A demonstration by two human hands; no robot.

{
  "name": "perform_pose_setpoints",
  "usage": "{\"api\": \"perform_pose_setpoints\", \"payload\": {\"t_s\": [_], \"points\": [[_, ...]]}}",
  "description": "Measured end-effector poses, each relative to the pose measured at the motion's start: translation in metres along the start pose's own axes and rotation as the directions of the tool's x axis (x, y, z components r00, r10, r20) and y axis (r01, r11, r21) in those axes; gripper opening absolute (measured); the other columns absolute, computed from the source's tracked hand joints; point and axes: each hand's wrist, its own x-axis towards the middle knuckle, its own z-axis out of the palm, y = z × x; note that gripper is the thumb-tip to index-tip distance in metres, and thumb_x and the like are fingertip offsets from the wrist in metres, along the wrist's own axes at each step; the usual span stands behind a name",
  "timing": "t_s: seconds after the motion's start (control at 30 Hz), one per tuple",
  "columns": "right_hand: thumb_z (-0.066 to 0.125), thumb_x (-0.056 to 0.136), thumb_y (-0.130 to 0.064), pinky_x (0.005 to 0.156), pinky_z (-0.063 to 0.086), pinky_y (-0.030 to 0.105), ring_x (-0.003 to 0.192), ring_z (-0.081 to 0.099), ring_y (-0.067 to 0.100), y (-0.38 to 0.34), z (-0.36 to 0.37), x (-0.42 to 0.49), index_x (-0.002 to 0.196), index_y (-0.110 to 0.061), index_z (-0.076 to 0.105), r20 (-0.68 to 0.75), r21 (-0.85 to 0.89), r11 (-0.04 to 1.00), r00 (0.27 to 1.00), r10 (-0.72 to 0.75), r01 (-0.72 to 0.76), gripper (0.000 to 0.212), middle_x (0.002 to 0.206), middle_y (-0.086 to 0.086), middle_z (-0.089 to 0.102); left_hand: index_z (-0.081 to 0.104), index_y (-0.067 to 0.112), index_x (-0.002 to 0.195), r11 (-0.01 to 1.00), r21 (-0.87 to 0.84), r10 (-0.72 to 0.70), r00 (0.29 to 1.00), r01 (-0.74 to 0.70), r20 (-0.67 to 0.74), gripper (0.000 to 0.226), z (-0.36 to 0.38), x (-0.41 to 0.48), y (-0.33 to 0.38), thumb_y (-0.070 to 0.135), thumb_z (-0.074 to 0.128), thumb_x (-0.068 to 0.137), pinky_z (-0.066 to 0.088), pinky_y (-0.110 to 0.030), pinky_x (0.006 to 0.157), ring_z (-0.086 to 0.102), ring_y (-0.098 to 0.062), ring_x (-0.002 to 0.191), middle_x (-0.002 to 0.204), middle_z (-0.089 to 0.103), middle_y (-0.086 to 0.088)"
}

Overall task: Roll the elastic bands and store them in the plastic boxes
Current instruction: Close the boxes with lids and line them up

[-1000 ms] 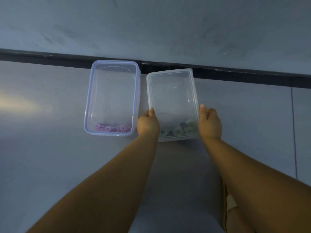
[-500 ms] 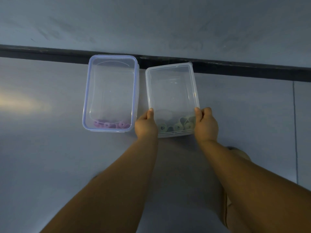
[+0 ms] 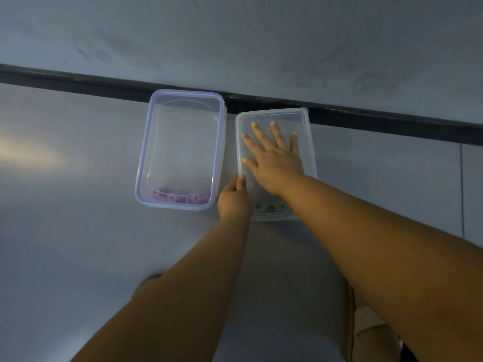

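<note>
Pressing flat on the lid [image 3: 271,117] of the right plastic box [image 3: 274,217] with right hand [image 3: 274,163], grip apart. Pinching its left rim with left hand [image 3: 234,202], grip clamped. Inside, near end, pale rolled bands [image 3: 269,206]; purple rolled bands [image 3: 177,198] in blue-rimmed box [image 3: 141,163] beside.

The pale rolled bands [image 3: 268,206] in the lidded box [image 3: 304,126] are partly hidden by the right forearm [image 3: 339,205] and cannot be counted.

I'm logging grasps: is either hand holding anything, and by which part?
The left hand grips the lidded box at its near left edge, thumb on the rim. The right hand holds nothing: it lies flat, fingers spread, on the lid.
</note>
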Motion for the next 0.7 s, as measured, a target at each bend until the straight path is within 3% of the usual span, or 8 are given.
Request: {"api": "perform_pose_setpoints", "payload": {"t_s": [0.17,0.33,0.43,0.5,0.57,0.63,0.7], "points": [[0.015,0.098,-0.052,0.112,-0.008,0.055,0.143,-0.021,0.023,-0.001,-0.003,0.005,0.147,-0.038,-0.005,0.066,-0.019,1.000,0.997,0.026,-0.025,0.055,0.156,-0.011,-0.018,0.053,0.011,0.132,0.999,-0.031,-0.015,0.999,0.016,0.029,0.037,-0.002,0.001,0.001,0.025,0.042,0.099,0.038,-0.034,0.105,0.050,-0.022,0.123,0.130,0.056,-0.007],[0.022,0.098,-0.050,0.114,-0.008,0.054,0.143,-0.021,0.023,0.002,-0.016,0.005,0.148,-0.035,-0.003,0.161,0.063,0.998,0.987,-0.016,0.006,0.058,0.156,-0.009,-0.019,0.055,0.010,0.129,0.999,0.008,-0.041,0.998,0.041,0.049,0.038,-0.003,-0.001,0.005,0.028,0.042,0.099,0.041,-0.041,0.103,0.053,-0.027,0.119,0.128,0.059,-0.011],[0.039,0.098,-0.037,0.117,-0.001,0.044,0.145,-0.008,0.024,0.012,-0.015,-0.008,0.150,-0.025,0.011,0.002,0.256,0.967,1.000,0.023,-0.022,0.060,0.159,-0.003,-0.002,0.054,0.015,0.128,0.991,-0.005,-0.134,0.989,0.135,0.065,0.042,-0.006,-0.003,0.002,0.038,0.039,0.097,0.048,-0.049,0.094,0.054,-0.032,0.114,0.125,0.057,-0.009],[0.049,0.095,-0.026,0.118,0.011,0.040,0.145,0.004,0.026,0.020,-0.007,-0.027,0.147,-0.019,0.024,-0.184,0.351,0.928,0.963,0.196,-0.122,0.059,0.158,0.002,0.011,0.056,0.017,0.123,0.966,-0.060,-0.248,0.966,0.253,0.073,0.040,-0.012,-0.011,-0.003,0.041,0.041,0.094,0.054,-0.046,0.078,0.056,-0.032,0.098,0.117,0.057,-0.008],[0.054,0.092,-0.023,0.112,0.024,0.042,0.141,0.016,0.029,0.028,0.006,-0.048,0.144,-0.016,0.030,-0.232,0.452,0.841,0.872,0.431,-0.296,0.058,0.154,0.007,0.020,0.058,0.016,0.106,0.910,-0.139,-0.377,0.920,0.390,0.112,0.033,-0.018,-0.024,-0.014,0.044,0.048,0.092,0.051,-0.039,0.070,0.053,-0.027,0.081,0.100,0.057,-0.007],[0.054,0.091,-0.023,0.103,0.034,0.043,0.133,0.032,0.033,0.035,0.020,-0.064,0.140,-0.012,0.035,-0.070,0.649,0.609,0.762,0.644,-0.455,0.054,0.149,0.012,0.029,0.054,0.016,0.094,0.834,-0.245,-0.464,0.869,0.494,0.173,0.026,-0.019,-0.036,-0.024,0.042,0.056,0.089,0.049,-0.039,0.070,0.051,-0.026,0.074,0.085,0.050,-0.005],[0.050,0.093,-0.024,0.091,0.041,0.038,0.118,0.048,0.035,0.037,0.032,-0.071,0.131,-0.007,0.047,0.108,0.766,0.383,0.691,0.715,-0.516,0.043,0.135,0.017,0.047,0.054,0.013,0.103,0.787,-0.333,-0.471,0.854,0.520,0.220,0.024,-0.017,-0.041,-0.031,0.031,0.061,0.089,0.052,-0.038,0.065,0.055,-0.026,0.073,0.088,0.051,-0.007]]}}
